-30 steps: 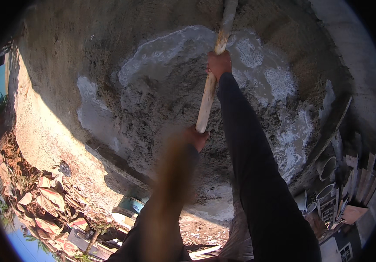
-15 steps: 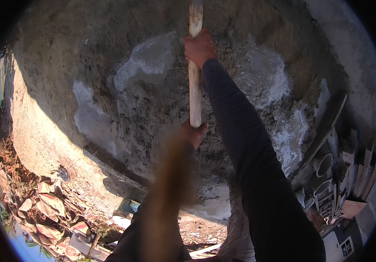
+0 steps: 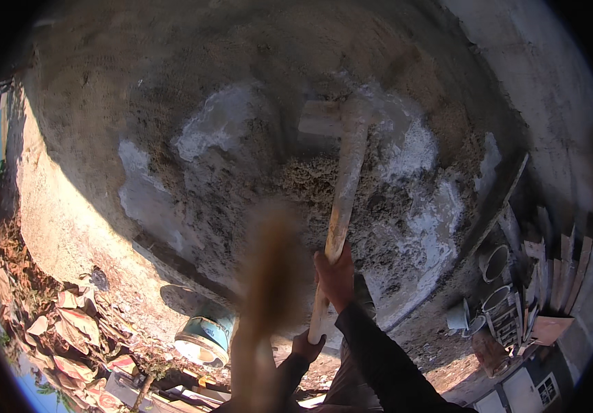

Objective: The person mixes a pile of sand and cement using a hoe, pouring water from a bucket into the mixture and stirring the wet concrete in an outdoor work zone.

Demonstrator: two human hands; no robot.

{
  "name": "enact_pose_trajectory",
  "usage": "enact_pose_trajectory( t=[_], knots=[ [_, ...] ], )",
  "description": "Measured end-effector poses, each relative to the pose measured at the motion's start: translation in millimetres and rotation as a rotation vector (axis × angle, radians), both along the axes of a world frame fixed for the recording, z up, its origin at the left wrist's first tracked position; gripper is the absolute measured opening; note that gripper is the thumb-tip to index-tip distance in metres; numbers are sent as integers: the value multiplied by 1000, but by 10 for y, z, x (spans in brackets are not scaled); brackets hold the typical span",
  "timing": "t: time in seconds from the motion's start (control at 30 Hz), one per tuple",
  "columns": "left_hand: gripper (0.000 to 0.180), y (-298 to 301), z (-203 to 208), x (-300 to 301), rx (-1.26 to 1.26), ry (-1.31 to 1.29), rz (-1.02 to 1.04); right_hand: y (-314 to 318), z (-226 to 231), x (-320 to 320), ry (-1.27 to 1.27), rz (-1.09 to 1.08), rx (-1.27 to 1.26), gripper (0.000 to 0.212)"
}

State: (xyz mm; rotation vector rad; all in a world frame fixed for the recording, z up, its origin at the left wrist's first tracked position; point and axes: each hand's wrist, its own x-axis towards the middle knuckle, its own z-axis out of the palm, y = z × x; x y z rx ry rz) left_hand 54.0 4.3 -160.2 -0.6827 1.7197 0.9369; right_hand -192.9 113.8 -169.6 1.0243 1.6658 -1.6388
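Note:
Both my hands are closed round the wooden handle of a hoe [image 3: 348, 175]. My right hand [image 3: 337, 277] grips it partway down. Below that, my left hand [image 3: 308, 346] holds the end nearest my body. The handle slants up and slightly right to the blade [image 3: 320, 118], which is blurred and lies at the far part of a broad grey-brown mound of mortar or sandy mix [image 3: 234, 199]. Whitish-grey patches [image 3: 413, 148] show on the mix on both sides of the handle.
A blurred brown strip [image 3: 269, 275] close to the camera covers part of the middle. A bucket [image 3: 203, 339] stands at lower left, near crumpled paper sacks [image 3: 76, 323]. Lower right, a pail [image 3: 457, 315] and wooden boards [image 3: 575, 275] sit near the wall. A plank [image 3: 506, 189] edges the mix.
Both hands have come down toward my body with the handle, the right hand farthest. The hoe's blade has come into view, and the handle now leans to the right at its far end.

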Motion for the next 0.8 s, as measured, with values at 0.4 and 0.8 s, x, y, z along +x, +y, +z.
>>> enact_pose_trajectory(
  t=[0.4, 0.8],
  knots=[
    [27, 841, -1237, -2982, 317, -9, 358, 980, -1767, -2840, 177, 255, 433, 54],
    [53, -34, 424, 315, 2, 171, -96, 250, 244, 273, 72, -39, 163, 43]
  ],
)
